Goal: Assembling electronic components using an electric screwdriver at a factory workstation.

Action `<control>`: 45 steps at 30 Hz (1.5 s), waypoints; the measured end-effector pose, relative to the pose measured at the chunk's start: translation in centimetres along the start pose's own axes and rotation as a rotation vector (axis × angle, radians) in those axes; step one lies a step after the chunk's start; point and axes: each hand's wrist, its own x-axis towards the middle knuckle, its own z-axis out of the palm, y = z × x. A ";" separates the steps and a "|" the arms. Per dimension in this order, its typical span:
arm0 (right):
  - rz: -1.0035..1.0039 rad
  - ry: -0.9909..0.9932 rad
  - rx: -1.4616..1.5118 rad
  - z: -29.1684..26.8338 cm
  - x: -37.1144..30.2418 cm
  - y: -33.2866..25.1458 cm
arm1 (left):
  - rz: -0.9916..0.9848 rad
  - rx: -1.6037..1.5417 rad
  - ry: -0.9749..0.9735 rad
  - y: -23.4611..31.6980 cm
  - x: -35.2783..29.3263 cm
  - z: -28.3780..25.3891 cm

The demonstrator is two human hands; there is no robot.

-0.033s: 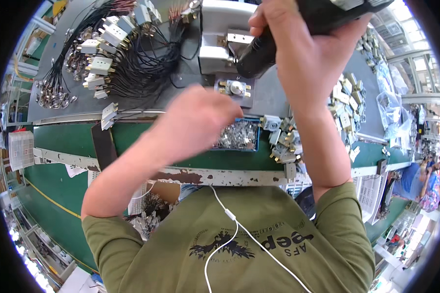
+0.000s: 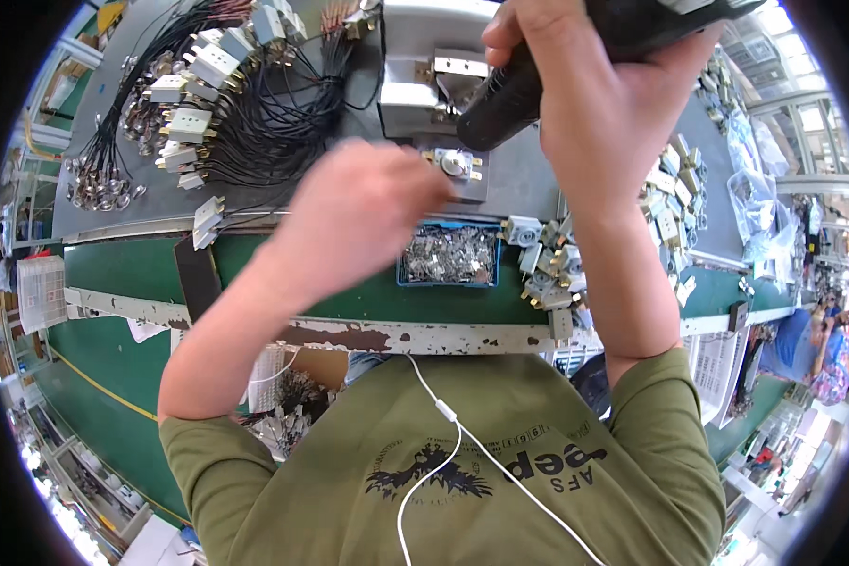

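Note:
My right hand (image 2: 606,118) is wrapped round a black power screwdriver (image 2: 507,106), its nose pointing down and left over the work spot. Below that nose, a small light grey switch-like part (image 2: 457,164) with a round silver top and brass terminals sits on a dark metal plate (image 2: 472,191). Smeared by motion, my left hand (image 2: 368,200) is just left of this part, its fingertips overlapping the plate's edge in view. Whether it pinches anything cannot be made out. Nearer to me is a blue tray (image 2: 443,285) of small shiny metal pieces.
A metal fixture (image 2: 413,106) stands behind the plate. At left lie grey-white parts (image 2: 191,124) with bundled black wires (image 2: 288,141). More grey parts (image 2: 549,262) are heaped right of the tray, partly beside my right forearm. Clear plastic bags (image 2: 757,212) lie farther right.
My left hand has moved up and slightly left, from over the tray's far edge to beside the part on the plate. More of the tray now shows. The right hand stays nearly still.

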 end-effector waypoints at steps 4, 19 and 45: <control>0.238 0.064 -0.290 2.5 0.1 -3.6 | -0.079 0.074 0.047 -2.4 0.5 1.1; 0.376 0.039 -0.479 1.4 -0.5 -2.9 | -0.042 -0.008 0.052 -3.7 0.3 3.3; 0.380 -0.184 -0.520 1.8 -0.9 -2.1 | -0.296 0.082 -0.181 -2.7 1.4 2.0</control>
